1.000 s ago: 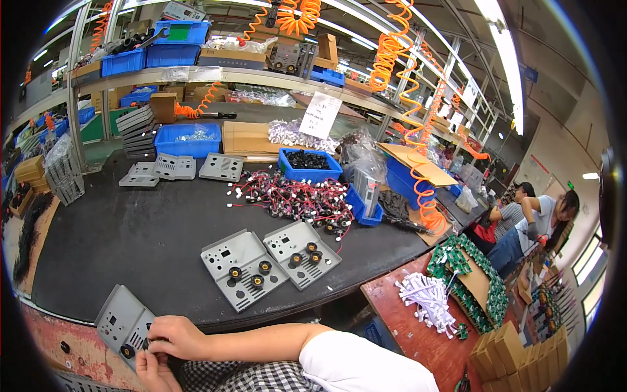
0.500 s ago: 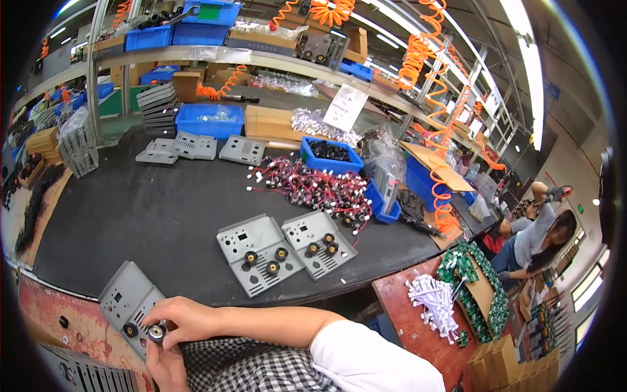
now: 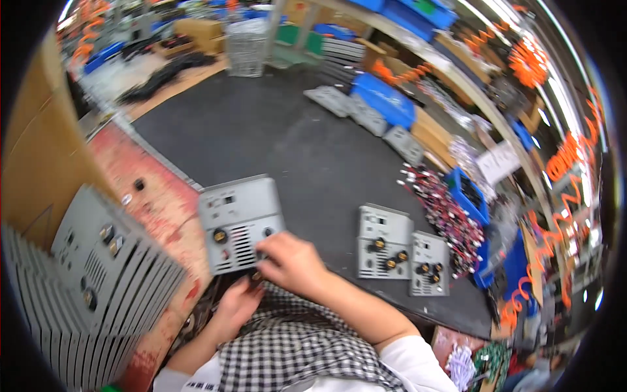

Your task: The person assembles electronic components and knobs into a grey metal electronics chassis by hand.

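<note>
My right fingers (image 3: pixel 275 249) bend in at the lower right edge of a grey panel (image 3: pixel 245 206); my left fingers (image 3: pixel 243 297) come up just below it. A small dark part (image 3: pixel 256 279) sits between them, too blurred for me to tell which fingers, if any, are clamped on it. The panel lies left of the frame's middle, a black round fitting (image 3: pixel 220 235) left of its slots. Left of it runs a worn red surface (image 3: pixel 160 212); at lower left stands a row of slotted grey housings (image 3: pixel 124 274). Right of centre, two finished-looking plates (image 3: pixel 385 225) lie on the dark surface (image 3: pixel 281 130), near heaped wires (image 3: pixel 441 209) and a blue bin (image 3: pixel 482 210).
</note>
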`<state>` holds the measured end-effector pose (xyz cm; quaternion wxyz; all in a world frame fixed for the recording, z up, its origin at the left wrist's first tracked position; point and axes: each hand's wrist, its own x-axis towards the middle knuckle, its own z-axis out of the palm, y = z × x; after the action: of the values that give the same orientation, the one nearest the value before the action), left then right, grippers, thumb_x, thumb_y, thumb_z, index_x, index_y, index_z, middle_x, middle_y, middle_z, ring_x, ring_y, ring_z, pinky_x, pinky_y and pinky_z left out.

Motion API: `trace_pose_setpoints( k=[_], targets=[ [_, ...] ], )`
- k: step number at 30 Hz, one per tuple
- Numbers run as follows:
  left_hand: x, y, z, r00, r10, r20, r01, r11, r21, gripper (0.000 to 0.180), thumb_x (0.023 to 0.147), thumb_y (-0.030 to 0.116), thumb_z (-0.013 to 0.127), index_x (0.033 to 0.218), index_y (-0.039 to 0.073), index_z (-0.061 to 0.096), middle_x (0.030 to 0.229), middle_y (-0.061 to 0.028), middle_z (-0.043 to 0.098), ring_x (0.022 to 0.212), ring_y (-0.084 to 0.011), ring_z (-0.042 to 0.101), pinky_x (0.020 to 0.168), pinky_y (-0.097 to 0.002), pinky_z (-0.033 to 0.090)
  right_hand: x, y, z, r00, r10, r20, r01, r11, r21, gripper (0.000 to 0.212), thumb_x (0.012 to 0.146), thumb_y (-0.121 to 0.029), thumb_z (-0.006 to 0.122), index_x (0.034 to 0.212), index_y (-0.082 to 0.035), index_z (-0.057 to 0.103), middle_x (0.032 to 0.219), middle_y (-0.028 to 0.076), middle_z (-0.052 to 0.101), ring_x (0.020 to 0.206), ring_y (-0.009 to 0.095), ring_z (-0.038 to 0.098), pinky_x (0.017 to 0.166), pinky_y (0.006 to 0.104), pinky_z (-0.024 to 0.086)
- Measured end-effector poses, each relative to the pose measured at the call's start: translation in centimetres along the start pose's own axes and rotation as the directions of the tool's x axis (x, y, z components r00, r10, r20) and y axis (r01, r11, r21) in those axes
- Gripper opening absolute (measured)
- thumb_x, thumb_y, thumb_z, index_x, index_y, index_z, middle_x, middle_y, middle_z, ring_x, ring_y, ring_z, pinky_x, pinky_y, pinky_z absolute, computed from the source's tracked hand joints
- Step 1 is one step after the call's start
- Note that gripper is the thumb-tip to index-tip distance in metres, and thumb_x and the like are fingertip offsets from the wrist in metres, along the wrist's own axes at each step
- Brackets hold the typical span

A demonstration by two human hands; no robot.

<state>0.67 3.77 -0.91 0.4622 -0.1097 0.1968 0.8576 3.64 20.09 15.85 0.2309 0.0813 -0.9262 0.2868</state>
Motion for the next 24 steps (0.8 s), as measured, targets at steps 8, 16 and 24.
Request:
trace_pose_setpoints(
  k=[8, 16, 24],
  targets=[
    [4.6, 3.1, 6.6, 0.992, 0.080, 0.095, -0.073, 0.995, -0.072, 0.031, 0.094, 0.033, 0.042, 0.110, 0.009, 0.055, 0.105, -0.0056, 0.061, 0.096, -0.0197, 0.060, 0.084, -0.0360, 0.051, -1.5, 1.3, 1.5, 0.971, 0.206, 0.121, -0.217, 0.972, 0.085, 0.030, 0.075, -0.009, 0.070, 0.103, -0.004, 0.063, 0.089, 0.008, 0.062, 0.067, 0.015, 0.062, 0.062, 0.0265, 0.052],
    [4.3, 1.4, 7.2, 0.976, -0.019, 0.216, 0.061, 0.980, -0.191, 0.035, 0.093, 0.035, 0.040, 0.106, 0.007, 0.057, 0.100, -0.0101, 0.062, 0.088, -0.0248, 0.062, 0.077, -0.0383, 0.052, -3.0, 1.7, 0.6, 0.718, 0.627, 0.301, -0.544, 0.237, 0.805, 0.030, 0.086, -0.006, 0.061, 0.115, 0.001, 0.057, 0.097, 0.009, 0.064, 0.077, 0.015, 0.064, 0.071, 0.0264, 0.054],
    [3.8, 1.1, 7.1, 0.951, -0.149, 0.271, 0.209, 0.956, -0.206, 0.037, 0.092, 0.039, 0.040, 0.111, 0.012, 0.058, 0.102, -0.0074, 0.063, 0.089, -0.0238, 0.062, 0.081, -0.0414, 0.051, -2.6, 1.1, 1.0, 0.669, 0.692, 0.272, -0.467, 0.107, 0.878, 0.027, 0.088, -0.007, 0.058, 0.114, 0.002, 0.057, 0.098, 0.009, 0.063, 0.079, 0.014, 0.064, 0.071, 0.0246, 0.054]
  ],
)
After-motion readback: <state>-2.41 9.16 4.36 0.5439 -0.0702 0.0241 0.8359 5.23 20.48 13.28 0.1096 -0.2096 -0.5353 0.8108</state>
